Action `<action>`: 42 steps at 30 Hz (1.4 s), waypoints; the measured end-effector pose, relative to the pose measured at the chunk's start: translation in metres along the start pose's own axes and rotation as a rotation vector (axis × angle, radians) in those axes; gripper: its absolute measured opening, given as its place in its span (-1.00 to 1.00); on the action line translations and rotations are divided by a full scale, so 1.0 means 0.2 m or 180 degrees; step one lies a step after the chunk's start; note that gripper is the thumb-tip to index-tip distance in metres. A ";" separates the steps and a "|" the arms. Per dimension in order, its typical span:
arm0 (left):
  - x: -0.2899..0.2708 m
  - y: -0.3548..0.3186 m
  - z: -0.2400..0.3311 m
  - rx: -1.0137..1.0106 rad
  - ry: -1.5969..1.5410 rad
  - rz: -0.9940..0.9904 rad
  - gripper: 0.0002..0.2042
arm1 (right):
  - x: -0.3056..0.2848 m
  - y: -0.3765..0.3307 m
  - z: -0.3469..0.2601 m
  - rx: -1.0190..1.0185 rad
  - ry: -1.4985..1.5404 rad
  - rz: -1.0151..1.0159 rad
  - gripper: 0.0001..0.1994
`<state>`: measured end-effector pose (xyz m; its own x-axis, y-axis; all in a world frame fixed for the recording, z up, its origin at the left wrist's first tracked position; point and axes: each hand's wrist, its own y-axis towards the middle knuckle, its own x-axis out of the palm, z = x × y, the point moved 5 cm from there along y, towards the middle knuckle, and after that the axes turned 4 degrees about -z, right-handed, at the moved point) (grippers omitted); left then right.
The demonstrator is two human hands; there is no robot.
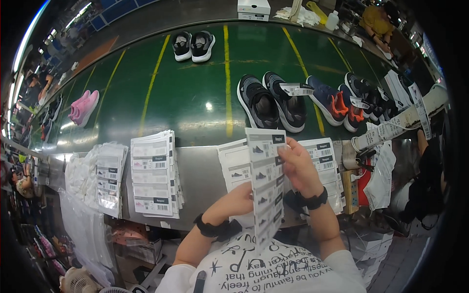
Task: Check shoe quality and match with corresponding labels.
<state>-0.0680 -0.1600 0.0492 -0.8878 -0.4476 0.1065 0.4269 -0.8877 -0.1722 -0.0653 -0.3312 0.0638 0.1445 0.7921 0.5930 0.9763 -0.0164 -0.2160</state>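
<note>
Long white paper strip of shoe labels, each label with a small shoe picture and a dark tab, is held upright in front of the chest, printed face toward the camera. Judgement: it is raised off the counter so the labels can be read and leafed through one at a time.

Right hand: curled around the right edge of the strip near its upper half, fingers folded over the front, closed on the paper. Black band at the wrist.

Left hand: behind and under the strip at its left edge; only the back of the hand and thumb side show. It supports the strip; how far the fingers close I cannot tell, as the paper hides them. Black band at this wrist too.

Grey metal counter carries fanned stacks of white label sheets to the left, more sheets just behind the strip. Judgement: sorted by kind, within reach.

Far side: green conveyor belt with yellow lines, bearing a pair of black mesh sneakers with white soles directly beyond the strip, a navy and orange pair to the right, and a pink pair far left.
</note>
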 end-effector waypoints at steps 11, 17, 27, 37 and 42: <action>-0.37 -0.33 -0.19 -0.0675 0.0628 0.2124 -0.51 | -0.10 0.09 0.22 -0.1032 -0.4255 0.0509 -0.33; -0.30 -0.25 -0.28 -0.0334 0.0892 0.2048 -0.42 | -0.04 -0.17 0.17 -0.0527 -0.4306 0.0125 -0.34; -0.09 -0.33 -0.09 -0.0333 0.2409 0.1296 -0.54 | 0.07 -0.54 0.40 -0.0483 -0.5071 -0.0138 -0.08; -0.15 -0.45 0.00 -0.0760 0.2641 0.0487 -0.43 | 0.09 -0.54 0.36 0.0042 -0.3913 -0.0201 -0.03; -0.35 -0.44 0.41 -0.0814 0.3358 0.0237 -0.36 | -0.01 -0.58 0.36 -0.0062 -0.4731 -0.0010 -0.10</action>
<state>-0.0291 -0.0595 0.1366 -0.6136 -0.0732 -0.7862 0.5457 -0.7589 -0.3553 -0.1903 -0.2863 0.0324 -0.1389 0.6748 -0.7248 0.9800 -0.0119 -0.1989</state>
